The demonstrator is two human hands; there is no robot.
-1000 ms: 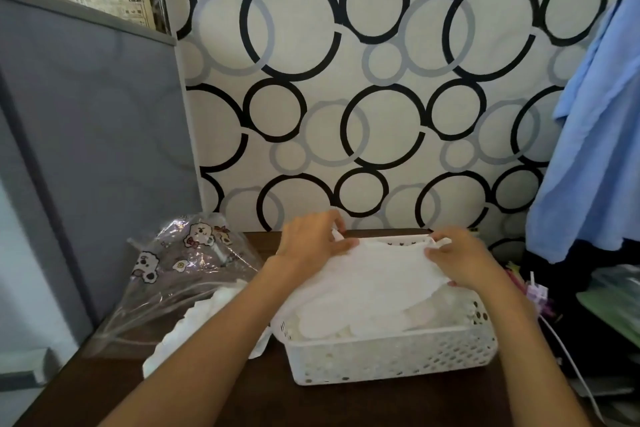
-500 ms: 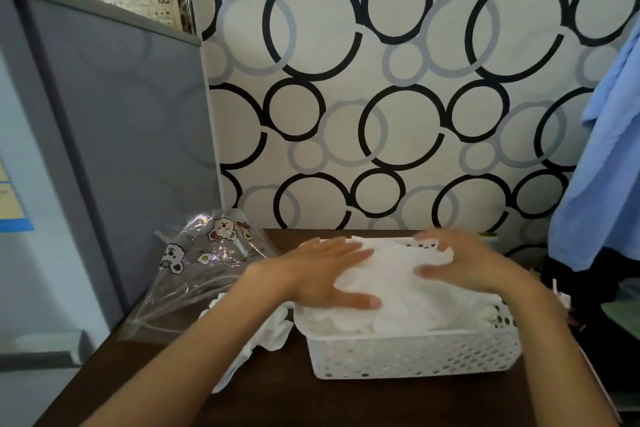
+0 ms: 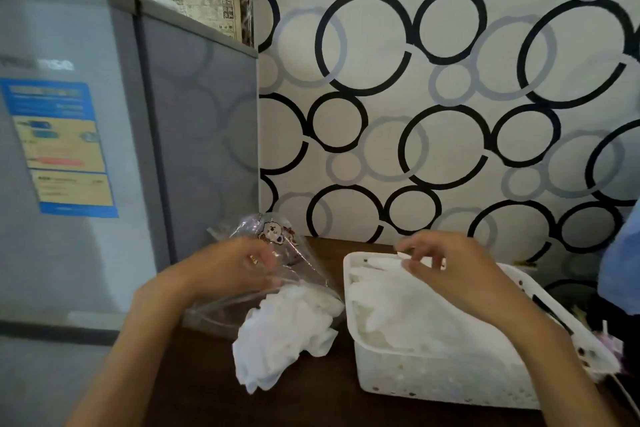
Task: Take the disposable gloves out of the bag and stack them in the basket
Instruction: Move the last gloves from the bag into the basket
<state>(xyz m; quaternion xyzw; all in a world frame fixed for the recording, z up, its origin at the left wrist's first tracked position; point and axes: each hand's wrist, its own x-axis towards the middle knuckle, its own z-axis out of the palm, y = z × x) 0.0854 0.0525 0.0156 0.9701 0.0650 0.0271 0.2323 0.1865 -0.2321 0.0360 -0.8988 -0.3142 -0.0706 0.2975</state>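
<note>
Fingers of the left hand [image 3: 228, 270] reach into the clear bag [image 3: 277, 274], but the shiny plastic hides whether they pinch anything. A crumpled bunch of white gloves [image 3: 284, 336] spills out of the bag's mouth onto the dark table [image 3: 311, 402]. Just to the right sits the white basket [image 3: 433, 374], with more gloves lying flat inside it. Over the basket's far edge hangs the right hand [image 3: 446, 270], its fingers loosely curled, holding nothing.

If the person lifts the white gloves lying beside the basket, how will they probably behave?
The gloves lie crumpled and spill from the bag, so they are probably floppy and very light. The thin layers may cling or slip apart.
</note>
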